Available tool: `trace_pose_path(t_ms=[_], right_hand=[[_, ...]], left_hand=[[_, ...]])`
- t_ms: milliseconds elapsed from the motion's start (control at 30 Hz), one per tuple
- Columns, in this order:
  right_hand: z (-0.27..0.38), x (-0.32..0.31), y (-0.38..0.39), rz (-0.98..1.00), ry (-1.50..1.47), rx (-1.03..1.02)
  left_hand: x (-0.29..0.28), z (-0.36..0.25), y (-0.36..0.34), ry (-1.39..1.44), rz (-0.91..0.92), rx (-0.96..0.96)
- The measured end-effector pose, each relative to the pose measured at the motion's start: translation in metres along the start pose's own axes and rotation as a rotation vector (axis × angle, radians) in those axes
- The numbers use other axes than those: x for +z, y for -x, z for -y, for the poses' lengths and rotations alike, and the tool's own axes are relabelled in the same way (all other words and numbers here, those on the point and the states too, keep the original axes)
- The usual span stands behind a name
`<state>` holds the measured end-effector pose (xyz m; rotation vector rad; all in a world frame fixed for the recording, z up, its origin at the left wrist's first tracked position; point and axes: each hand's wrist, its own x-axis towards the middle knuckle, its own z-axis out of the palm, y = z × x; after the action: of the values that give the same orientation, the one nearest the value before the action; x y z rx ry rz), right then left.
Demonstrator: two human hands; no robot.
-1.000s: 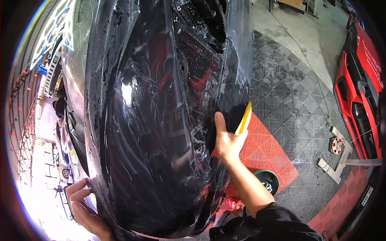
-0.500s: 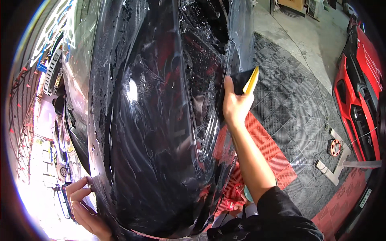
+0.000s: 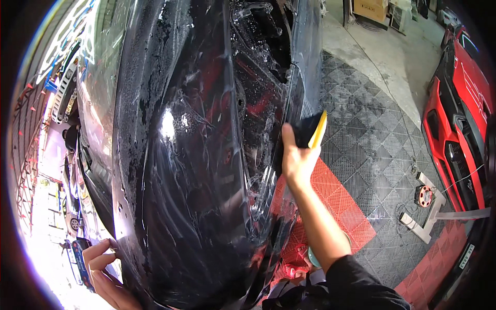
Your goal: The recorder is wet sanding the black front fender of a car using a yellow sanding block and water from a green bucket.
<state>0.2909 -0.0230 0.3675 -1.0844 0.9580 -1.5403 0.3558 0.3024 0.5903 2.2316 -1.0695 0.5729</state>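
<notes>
A long glossy black car panel (image 3: pixel 191 217) runs up the middle under wet, wrinkled clear film (image 3: pixel 132 88) with streaks and droplets. At its right edge my right hand (image 3: pixel 299 160) grips a black squeegee (image 3: pixel 315 129) with a yellow strip, thumb along the black part. At the lower left my left hand (image 3: pixel 103 271) has bent fingers closed on the film's outer edge; part of the hand is hidden in shadow and behind the panel's rim.
Right: a red sports car (image 3: pixel 460 119), a grey metal stand (image 3: pixel 436 206) with a red reel (image 3: pixel 425 196) and cable. Below: grey-and-red grid flooring (image 3: pixel 361 129), a turquoise round object (image 3: pixel 312 257). Back: a cardboard box (image 3: pixel 371 9). Left: bright shop front with vehicles (image 3: pixel 64 93).
My right hand with the squeegee moved up the panel's edge, then came partway back down. My left hand has shifted slightly down in the picture, still at the left edge.
</notes>
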Motion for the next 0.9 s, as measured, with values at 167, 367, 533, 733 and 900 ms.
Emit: trace_pose_path(t_ms=[167, 367, 533, 733, 900], right_hand=[[0.001, 0.001, -0.068, 0.022, 0.013, 0.166], [-0.016, 0.009, -0.044, -0.038, 0.004, -0.053], [-0.003, 0.007, -0.073, 0.052, -0.068, 0.211], [-0.012, 0.008, -0.105, 0.031, 0.038, 0.054], [-0.042, 0.020, -0.078, -0.153, 0.153, -0.273]], left_hand=[[0.004, 0.005, -0.001, 0.042, 0.023, 0.032], [-0.002, 0.004, -0.012, -0.008, 0.091, 0.232], [-0.001, -0.007, -0.012, -0.146, 0.047, 0.271], [0.009, -0.003, -0.007, -0.049, 0.015, 0.200], [0.002, -0.006, -0.005, -0.172, 0.008, 0.239]])
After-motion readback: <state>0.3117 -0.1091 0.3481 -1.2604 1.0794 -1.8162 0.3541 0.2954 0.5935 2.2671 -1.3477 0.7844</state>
